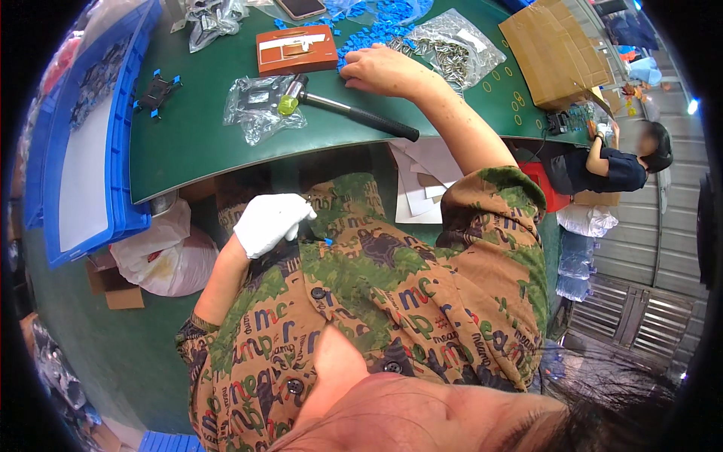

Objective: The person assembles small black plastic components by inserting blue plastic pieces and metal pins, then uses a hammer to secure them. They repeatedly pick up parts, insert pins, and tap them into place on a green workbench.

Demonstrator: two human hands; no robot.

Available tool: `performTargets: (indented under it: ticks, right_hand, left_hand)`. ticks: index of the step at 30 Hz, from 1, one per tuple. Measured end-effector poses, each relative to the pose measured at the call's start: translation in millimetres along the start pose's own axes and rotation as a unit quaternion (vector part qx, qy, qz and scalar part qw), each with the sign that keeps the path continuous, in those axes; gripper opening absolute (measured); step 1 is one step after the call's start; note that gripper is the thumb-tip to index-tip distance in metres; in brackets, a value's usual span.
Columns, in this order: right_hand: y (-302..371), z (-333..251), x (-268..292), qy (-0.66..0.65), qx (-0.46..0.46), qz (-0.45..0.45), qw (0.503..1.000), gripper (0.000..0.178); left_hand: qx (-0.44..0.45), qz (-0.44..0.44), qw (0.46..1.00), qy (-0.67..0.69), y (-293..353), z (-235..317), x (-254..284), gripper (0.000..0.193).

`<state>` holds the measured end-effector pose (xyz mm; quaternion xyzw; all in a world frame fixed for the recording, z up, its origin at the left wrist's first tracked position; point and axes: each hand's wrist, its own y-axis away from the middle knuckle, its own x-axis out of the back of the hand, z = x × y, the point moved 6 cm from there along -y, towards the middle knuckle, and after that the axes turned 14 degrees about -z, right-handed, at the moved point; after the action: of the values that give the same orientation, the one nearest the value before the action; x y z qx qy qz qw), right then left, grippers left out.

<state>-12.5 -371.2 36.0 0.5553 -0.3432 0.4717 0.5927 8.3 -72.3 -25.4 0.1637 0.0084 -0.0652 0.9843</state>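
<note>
My left hand (273, 224), in a white glove, is held close to my body below the table edge. Its fingers are closed on a dark part, mostly hidden, with a small blue piece (328, 242) at its end. My bare right hand (382, 71) reaches over the table to the near side of a pile of small blue plastic pieces (376, 36). Its fingers are bent together and pointing down; what lies between the fingertips is hidden. A black frame (156, 94) with blue pieces on its corners lies at the table's left.
Near my right hand are a red-brown box (297, 51), a hammer (354, 111), a clear bag with dark parts (260, 102) and a bag of metal parts (456, 56). A blue crate (120, 151) stands left, a cardboard box (553, 49) right. Another person (614, 166) works at far right.
</note>
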Motion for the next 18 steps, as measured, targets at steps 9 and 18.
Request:
performTargets:
  ticks: [9, 18]
  right_hand:
    - [13, 17, -9, -0.179, -0.059, 0.127, 0.974, 0.022]
    - [38, -62, -2, -0.691, 0.0, 0.048, 0.722, 0.031]
  left_hand:
    - [-0.005, -0.005, 1.0, 0.019, -2, -3, 2, 0.026]
    - [0.001, 0.004, 1.0, -0.008, -1, -1, 1, 0.028]
